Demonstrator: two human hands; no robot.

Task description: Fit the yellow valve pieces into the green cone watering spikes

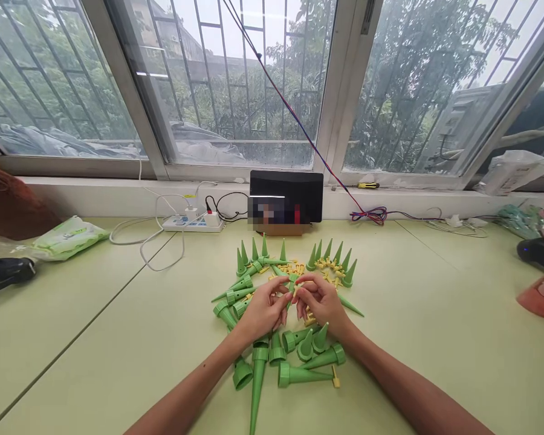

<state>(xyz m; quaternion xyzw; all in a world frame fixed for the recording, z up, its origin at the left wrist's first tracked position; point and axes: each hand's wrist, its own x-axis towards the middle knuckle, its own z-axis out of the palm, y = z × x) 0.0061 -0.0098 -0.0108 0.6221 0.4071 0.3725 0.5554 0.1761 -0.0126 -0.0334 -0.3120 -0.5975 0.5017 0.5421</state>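
Green, long plastic spikes [258, 374]: lay loose on the pale yellow-green tabletop [435, 338], mostly around and below the wrists, probably for easy reach.
Left hand [266, 307]: thumb and fingers were drawn nearly together beside a ribbed green plastic cap [292, 278] between the hands; whether they gripped it, I could not tell.
Right hand [320, 299]: thumb and index finger were pinched, seemingly around a small yellow plastic piece [295, 290], a fingertip hold suited to something so slight.
Short green plastic cones [329, 249]: stood points up in arcs beyond the hands, presumably steady on their broad ends.
Little yellow plastic bits [291, 269]: lay scattered between and inside those arcs, likely kept close to both hands.
Black rectangular screen [301, 184]: faced the person, perhaps for viewing.
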